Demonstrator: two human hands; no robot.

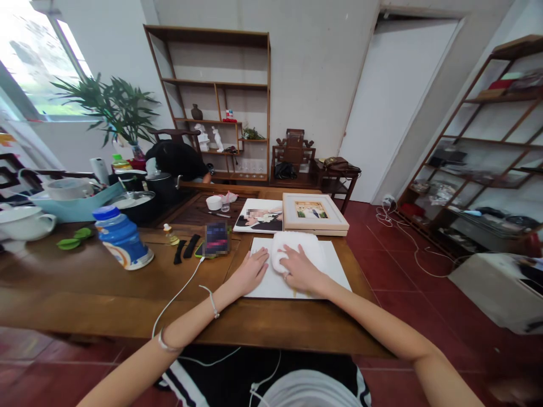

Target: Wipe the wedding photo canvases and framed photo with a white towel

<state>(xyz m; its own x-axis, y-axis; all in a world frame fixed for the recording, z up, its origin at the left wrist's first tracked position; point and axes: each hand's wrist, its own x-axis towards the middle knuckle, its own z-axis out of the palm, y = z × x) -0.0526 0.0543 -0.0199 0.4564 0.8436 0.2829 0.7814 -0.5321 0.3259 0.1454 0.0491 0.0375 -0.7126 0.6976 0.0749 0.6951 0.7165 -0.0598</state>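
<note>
Wooden table point(106, 305): cloth point(311, 243) under my right hand point(300, 272)

Board point(335, 274) before me, cloth on it. Right nearer: palm down on cloth, fingers spread, pointing toward eleven o'clock. My left hand point(253, 268) lies flat over board's nine-o'clock edge, fingers nearly together; from it, cloth sits past two o'clock. Cloth's long axis: can't tell.

White pad point(313, 247) & wht board point(333, 277), brn tbl point(123, 297), blu/wht bottle point(123, 240), grn leaves point(68, 244), dk-red tiles point(394, 271).
</note>
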